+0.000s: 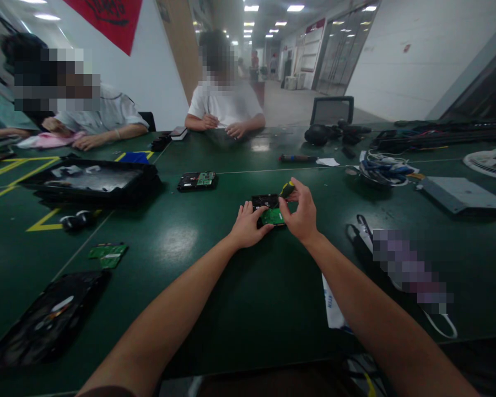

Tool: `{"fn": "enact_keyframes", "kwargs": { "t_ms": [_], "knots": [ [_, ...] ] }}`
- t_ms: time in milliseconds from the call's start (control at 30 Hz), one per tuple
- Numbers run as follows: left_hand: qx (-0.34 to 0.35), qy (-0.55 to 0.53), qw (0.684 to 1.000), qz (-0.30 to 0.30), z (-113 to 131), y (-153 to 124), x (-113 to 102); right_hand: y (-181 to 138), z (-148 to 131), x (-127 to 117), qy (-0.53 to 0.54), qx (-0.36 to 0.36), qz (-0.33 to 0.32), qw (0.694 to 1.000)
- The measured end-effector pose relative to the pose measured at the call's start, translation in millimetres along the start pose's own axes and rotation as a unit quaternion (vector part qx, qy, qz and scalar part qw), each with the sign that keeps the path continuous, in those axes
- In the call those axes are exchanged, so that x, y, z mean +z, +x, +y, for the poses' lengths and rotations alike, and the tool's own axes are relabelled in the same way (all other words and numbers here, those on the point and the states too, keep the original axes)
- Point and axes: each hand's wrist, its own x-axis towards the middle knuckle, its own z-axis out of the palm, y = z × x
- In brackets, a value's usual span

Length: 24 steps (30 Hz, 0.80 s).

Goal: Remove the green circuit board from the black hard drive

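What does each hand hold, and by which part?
Right hand grips a yellow-and-black-handled screwdriver by its handle. Left hand rests on the left edge of a black drive with green circuit board.

Green table [231,325], white walls [417,55], ceiling lights [295,8].

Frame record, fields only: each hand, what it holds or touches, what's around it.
left hand: open, fingers resting on the hard drive
right hand: pinched on the screwdriver, yellow-black handle showing, tip hidden
hard drive: lies on the table, green circuit board facing up
nearby left: second drive; black tray; loose green board
opposite: person in white shirt, seated
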Motion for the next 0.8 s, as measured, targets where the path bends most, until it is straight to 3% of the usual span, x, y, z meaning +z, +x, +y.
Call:
{"fn": "enact_keyframes", "kwargs": {
  "t_ms": [533, 800],
  "knots": [
    [-0.003, -0.004, 1.0, 0.001, -1.7, -0.6, 0.8, 0.2, -3.7, -2.9, -0.002, 0.0, -0.007, 1.0],
    [-0.006, 0.0, 1.0, 0.002, -1.3, -0.6, 0.8, 0.3, -2.0, -1.8, -0.017, 0.016, 0.04, 0.999]
  ]
}}
